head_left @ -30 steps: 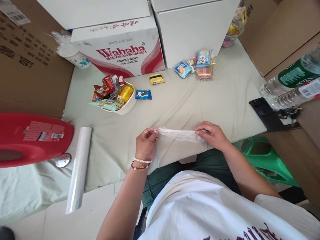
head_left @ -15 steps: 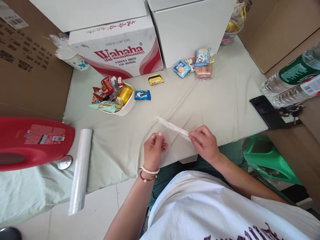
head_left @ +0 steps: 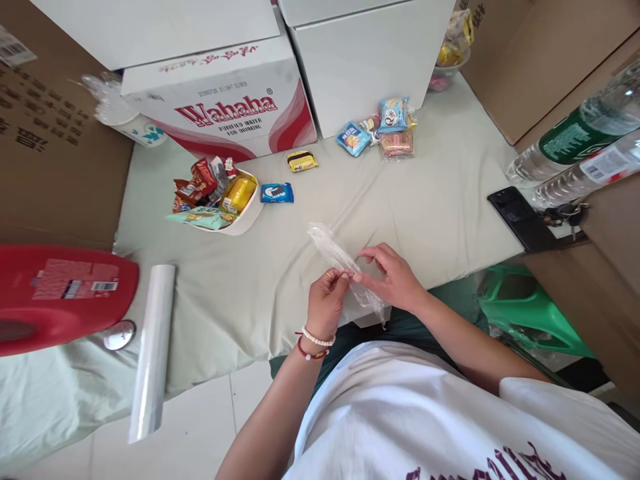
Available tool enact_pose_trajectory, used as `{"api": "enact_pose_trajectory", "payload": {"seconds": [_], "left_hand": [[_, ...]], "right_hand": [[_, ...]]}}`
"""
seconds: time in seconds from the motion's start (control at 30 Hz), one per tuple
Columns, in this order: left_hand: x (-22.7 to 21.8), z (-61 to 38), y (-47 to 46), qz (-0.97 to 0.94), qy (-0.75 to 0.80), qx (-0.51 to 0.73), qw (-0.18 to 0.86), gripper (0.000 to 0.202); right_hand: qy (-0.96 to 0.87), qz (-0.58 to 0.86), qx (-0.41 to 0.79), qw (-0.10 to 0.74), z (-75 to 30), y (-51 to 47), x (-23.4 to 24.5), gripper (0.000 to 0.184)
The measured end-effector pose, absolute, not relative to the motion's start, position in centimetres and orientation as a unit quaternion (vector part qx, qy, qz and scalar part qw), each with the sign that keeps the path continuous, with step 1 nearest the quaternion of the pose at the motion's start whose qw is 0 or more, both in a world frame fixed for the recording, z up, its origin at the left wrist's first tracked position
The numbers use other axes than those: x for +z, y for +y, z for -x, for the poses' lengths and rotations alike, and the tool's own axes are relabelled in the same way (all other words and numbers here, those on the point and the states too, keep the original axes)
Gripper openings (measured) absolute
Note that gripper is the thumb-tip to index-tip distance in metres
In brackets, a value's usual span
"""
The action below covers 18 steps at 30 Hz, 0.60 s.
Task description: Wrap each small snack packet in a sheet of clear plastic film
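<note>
Bag (head_left: 330, 248): crumpled clear plastic, held over the near edge of the cloth (head_left: 440, 200), free end pointed to 11 o'clock.
Left hand (head_left: 326, 305): fingers closed on the bag's middle.
Right hand (head_left: 395, 280): bag pinched, at 3 o'clock of the left.
Roll (head_left: 153, 347): laid at 9 o'clock, well apart.

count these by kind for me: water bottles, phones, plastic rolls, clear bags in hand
water bottles: 2
phone: 1
plastic roll: 1
clear bag, pinched by left hand and right hand: 1
total: 5
</note>
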State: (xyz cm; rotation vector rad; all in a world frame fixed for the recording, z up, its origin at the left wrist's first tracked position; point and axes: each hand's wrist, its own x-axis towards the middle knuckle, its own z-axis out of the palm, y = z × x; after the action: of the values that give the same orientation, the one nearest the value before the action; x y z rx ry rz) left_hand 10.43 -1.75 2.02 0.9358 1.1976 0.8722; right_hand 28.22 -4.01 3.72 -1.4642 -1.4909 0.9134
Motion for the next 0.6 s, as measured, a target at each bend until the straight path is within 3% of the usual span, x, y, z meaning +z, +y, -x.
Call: {"api": "enact_pose_trajectory", "payload": {"seconds": [0.1, 0.3, 0.5, 0.6], "left_hand": [[1.7, -10.6, -1.8, -0.384, 0.526, 0.396, 0.647, 0.029], [1.4, -9.8, -0.9, -0.315, 0.586, 0.453, 0.593, 0.033], [1.0, -9.8, -1.3, -0.385, 0.550, 0.432, 0.602, 0.035], [1.2, -9.8, -1.4, -0.328, 0.546, 0.452, 0.624, 0.037]], "right_hand": [[-0.568, 0.567, 0.437, 0.405, -28.0, -2.4, 2.7, 0.025], [-0.450, 0.583, 0.476, 0.480, -27.5, -1.9, 1.7, 0.027], [-0.529, 0.566, 0.468, 0.424, -26.3, -1.8, 2.2, 0.027], [-0.489, 0.565, 0.495, 0.444, -26.6, -1.4, 1.7, 0.029]]}}
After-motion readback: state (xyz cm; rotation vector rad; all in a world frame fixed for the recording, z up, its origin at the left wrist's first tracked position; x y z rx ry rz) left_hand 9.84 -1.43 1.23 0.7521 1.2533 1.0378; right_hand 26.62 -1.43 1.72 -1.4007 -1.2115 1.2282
